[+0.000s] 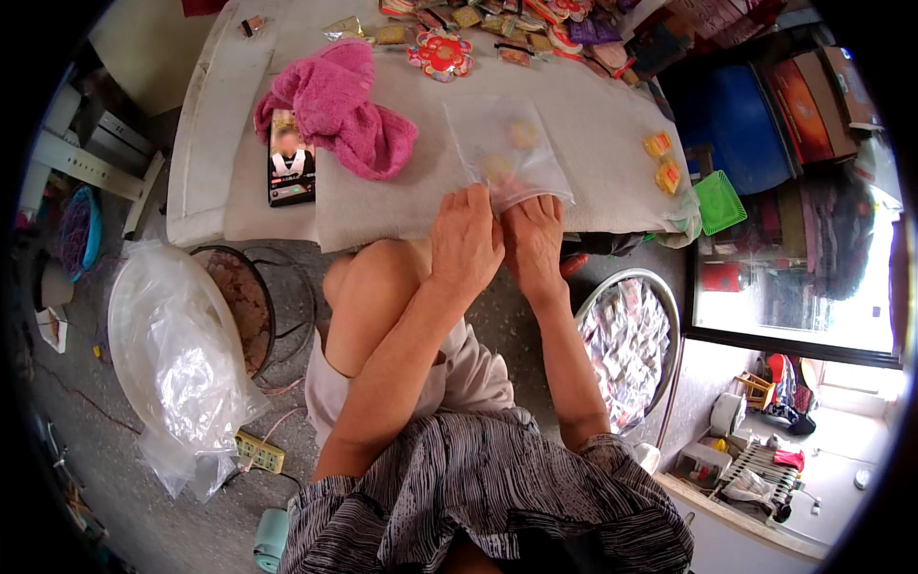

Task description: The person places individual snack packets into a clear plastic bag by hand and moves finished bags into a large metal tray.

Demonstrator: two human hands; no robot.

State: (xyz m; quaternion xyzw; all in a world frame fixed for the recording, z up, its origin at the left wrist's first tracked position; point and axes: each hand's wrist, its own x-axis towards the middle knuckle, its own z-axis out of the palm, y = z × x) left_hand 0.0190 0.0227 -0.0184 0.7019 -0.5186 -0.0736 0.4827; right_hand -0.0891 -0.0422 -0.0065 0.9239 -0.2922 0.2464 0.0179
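A clear plastic bag [488,125] lies on the cloth-covered table with its mouth towards me. Small yellow packets [523,134] show through the film, and something reddish is blurred near the mouth. My left hand [466,240] pinches the left side of the opening. Beside it, my right hand [534,240] has its fingers inside the mouth, under the film. Whether those fingers hold a packet is hidden. Two yellow-orange packets [668,176] rest near the table's right edge.
A pink towel [337,107] partly covers a lit phone [290,168] at the left. Many small packets [516,29] pile up at the far side, near a red flower-shaped piece [440,54]. A green basket [719,203] adjoins the right edge. Basins [674,316] flank my legs.
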